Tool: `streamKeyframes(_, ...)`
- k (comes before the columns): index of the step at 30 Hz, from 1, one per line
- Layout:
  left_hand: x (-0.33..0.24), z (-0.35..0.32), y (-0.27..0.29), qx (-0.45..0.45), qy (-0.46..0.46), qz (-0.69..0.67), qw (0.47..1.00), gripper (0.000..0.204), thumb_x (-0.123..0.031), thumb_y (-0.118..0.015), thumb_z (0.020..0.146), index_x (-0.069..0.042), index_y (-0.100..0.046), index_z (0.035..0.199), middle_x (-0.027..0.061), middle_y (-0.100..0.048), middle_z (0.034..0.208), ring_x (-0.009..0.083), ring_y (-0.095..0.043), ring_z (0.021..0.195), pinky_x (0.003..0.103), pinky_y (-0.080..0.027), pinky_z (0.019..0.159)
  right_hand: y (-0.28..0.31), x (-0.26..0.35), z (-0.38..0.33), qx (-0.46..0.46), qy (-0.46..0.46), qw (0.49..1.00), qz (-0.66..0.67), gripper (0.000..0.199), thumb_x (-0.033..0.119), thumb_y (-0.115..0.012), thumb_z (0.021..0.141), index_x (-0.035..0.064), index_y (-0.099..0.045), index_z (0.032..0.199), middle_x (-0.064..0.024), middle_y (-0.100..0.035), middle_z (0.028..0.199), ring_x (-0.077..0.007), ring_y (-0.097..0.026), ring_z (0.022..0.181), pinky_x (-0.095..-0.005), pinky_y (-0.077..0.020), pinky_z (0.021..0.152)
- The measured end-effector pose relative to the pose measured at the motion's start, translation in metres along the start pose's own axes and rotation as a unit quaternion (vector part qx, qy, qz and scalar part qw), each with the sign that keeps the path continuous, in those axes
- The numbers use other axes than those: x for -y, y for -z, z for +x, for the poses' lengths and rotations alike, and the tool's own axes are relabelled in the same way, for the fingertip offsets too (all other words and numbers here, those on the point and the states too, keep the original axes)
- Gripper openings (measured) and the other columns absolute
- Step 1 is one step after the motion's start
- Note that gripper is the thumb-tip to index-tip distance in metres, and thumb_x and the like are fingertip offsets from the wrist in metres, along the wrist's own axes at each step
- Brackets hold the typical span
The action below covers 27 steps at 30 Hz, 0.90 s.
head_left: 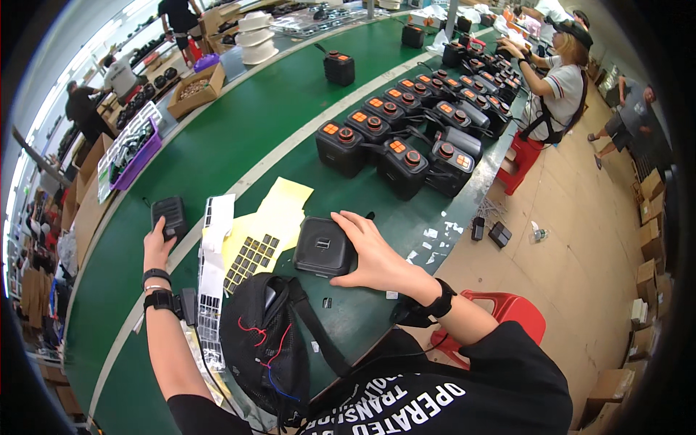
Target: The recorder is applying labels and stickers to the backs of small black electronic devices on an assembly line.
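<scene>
My right hand [375, 254] curves around the right side of a square black device [320, 243], thumb at the near corner and fingers at the far one. This device lies on the green table with a small label-like rectangle in the middle of its upper face. Out to the left, my left hand [159, 243] grips the near end of a second black box-shaped device [171, 210] with a ribbed top. Between the hands lie yellow sheets [284, 199] with rows of small black stickers [254, 261], beside a long white sticker strip [212, 250].
A black mesh bag [264, 341] sits against the table's near edge. Several black speaker-like boxes with orange buttons and knobs [402, 159] stand at the far right. A co-worker [554, 87] sits beyond them. A red stool [507, 319] stands at my right.
</scene>
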<state>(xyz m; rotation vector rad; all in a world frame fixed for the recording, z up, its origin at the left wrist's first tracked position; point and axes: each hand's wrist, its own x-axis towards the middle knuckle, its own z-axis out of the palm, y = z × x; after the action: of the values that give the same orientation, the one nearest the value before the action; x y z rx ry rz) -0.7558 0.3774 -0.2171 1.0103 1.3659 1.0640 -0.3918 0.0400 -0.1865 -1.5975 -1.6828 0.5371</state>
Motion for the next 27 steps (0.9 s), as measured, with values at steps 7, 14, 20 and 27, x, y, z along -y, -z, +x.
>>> streamKeyframes(7, -0.03, -0.112, -0.063, 0.032, -0.192, 0.193, 0.962, 0.063, -0.033, -0.058, 0.086, -0.006, -0.033, 0.137, 0.0165, -0.044, 0.126, 0.0229, -0.043, 0.115, 0.031, -0.035, 0.095, 0.021, -0.001, 0.012, 0.024, -0.162, 0.918, 0.36, 0.084, 0.027, -0.078, 0.064, -0.0068, -0.038, 0.129, -0.0201, -0.05, 0.119, -0.0253, -0.05, 0.108, -0.033, -0.0391, 0.094)
streamKeyframes(14, -0.055, -0.283, -0.119, 0.434, -0.381, 0.12, 0.808, 0.123, -0.032, -0.09, 0.039, -0.002, -0.025, 0.139, 0.015, -0.034, 0.137, 0.0287, -0.033, 0.128, 0.043, -0.023, 0.106, 0.048, 0.053, 0.001, 0.176, -0.108, 0.839, 0.504, 0.075, 0.026, -0.073, 0.074, -0.01, -0.036, 0.129, -0.0133, -0.053, 0.113, -0.0173, -0.051, 0.101, -0.0283, -0.0412, 0.087)
streamKeyframes(20, -0.044, -0.33, -0.126, 0.422, -0.41, 0.047, 0.807, 0.086, -0.015, -0.086, 0.048, -0.003, -0.043, 0.122, 0.0164, -0.047, 0.123, 0.0282, -0.045, 0.116, 0.04, -0.037, 0.098, 0.061, 0.094, -0.021, 0.036, -0.009, 0.942, 0.333, 0.075, 0.037, -0.072, 0.075, -0.0069, -0.039, 0.126, -0.0191, -0.051, 0.117, -0.024, -0.051, 0.106, -0.0341, -0.0392, 0.092)
streamKeyframes(27, -0.043, -0.364, -0.12, 0.234, -0.435, -0.031, 0.869, 0.079, -0.02, -0.086, 0.052, -0.004, -0.043, 0.116, 0.0173, -0.048, 0.118, 0.0287, -0.047, 0.112, 0.041, -0.037, 0.097, 0.061, 0.148, -0.039, -0.275, 0.292, 0.91, 0.11, 0.025, -0.001, -0.072, 0.066, 0.0037, -0.057, 0.086, -0.0099, -0.06, 0.091, -0.0278, -0.055, 0.082, -0.0404, -0.0436, 0.081)
